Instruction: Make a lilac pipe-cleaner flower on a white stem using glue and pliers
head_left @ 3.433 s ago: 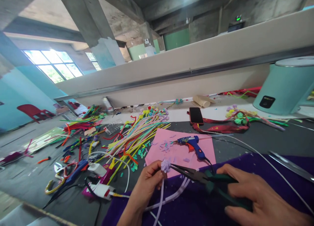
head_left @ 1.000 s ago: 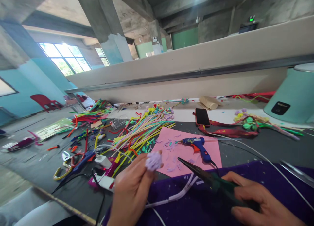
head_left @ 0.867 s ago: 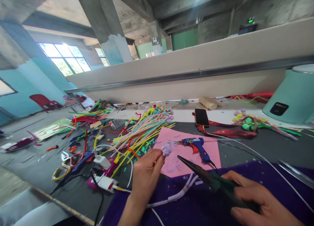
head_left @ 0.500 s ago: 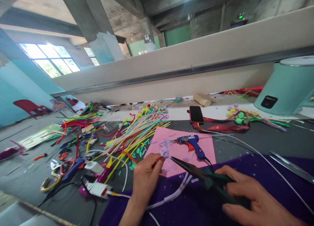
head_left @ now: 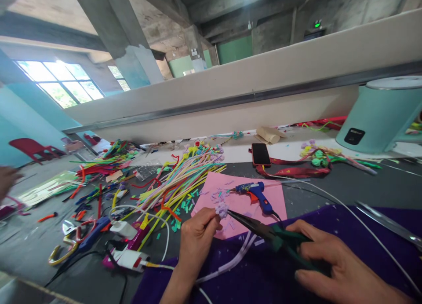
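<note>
Left hand (head_left: 197, 233) is pinching the lilac cluster (head_left: 221, 210) between thumb and fingers, above the pink sheet's (head_left: 275, 197) near-left part. Right hand (head_left: 332, 258) is wrapping round the handles of the pliers (head_left: 260, 228); their tips are meeting the cluster's right edge, biting or not: cannot tell. Technique, judged: steadying close to the tips, squeezing lightly, sparing the fluff. Beyond, the glue gun (head_left: 252, 190) is lying on the sheet; knuckles should be avoiding its nozzle.

Daylight is coming in through the window (head_left: 79, 90) on the far left, where a red chair (head_left: 28, 146) is standing before a blue wall (head_left: 13, 119), and concrete beams (head_left: 163, 5) are crossing the ceiling (head_left: 46, 9) above me.
</note>
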Demonstrator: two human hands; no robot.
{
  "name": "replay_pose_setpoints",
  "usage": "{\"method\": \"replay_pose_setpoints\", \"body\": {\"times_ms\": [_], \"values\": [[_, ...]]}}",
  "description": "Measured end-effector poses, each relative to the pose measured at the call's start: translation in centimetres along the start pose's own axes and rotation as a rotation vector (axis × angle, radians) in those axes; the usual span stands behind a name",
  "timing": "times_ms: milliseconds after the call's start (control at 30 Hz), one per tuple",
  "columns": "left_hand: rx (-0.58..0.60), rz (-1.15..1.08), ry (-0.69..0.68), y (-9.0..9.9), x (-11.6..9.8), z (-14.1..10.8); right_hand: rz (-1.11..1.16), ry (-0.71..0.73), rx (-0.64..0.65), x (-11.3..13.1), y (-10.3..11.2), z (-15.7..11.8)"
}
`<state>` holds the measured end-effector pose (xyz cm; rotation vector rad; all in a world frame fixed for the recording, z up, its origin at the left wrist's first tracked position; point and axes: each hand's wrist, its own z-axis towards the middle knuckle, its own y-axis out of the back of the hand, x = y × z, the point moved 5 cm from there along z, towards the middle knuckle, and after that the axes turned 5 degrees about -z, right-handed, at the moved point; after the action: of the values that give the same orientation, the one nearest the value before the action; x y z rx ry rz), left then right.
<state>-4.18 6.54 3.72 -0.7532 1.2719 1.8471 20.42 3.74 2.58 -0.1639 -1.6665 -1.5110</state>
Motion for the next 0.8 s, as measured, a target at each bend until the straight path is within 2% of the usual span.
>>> {"method": "replay_pose_setpoints", "body": {"times_ms": [300, 500, 800], "values": [[-0.036, 0.044, -0.048, 0.0, -0.6, 0.0, -0.069, -0.006, 0.012, 0.3, 0.0, 0.0], [-0.021, 0.163, -0.158, -0.1, -1.3, 0.0, -0.044, -0.008, 0.026, 0.3, -0.1, -0.1], [-0.007, 0.352, -0.325, 0.0, -0.1, -0.3, -0.016, -0.027, 0.062, 0.0, -0.5, 0.0]]}}
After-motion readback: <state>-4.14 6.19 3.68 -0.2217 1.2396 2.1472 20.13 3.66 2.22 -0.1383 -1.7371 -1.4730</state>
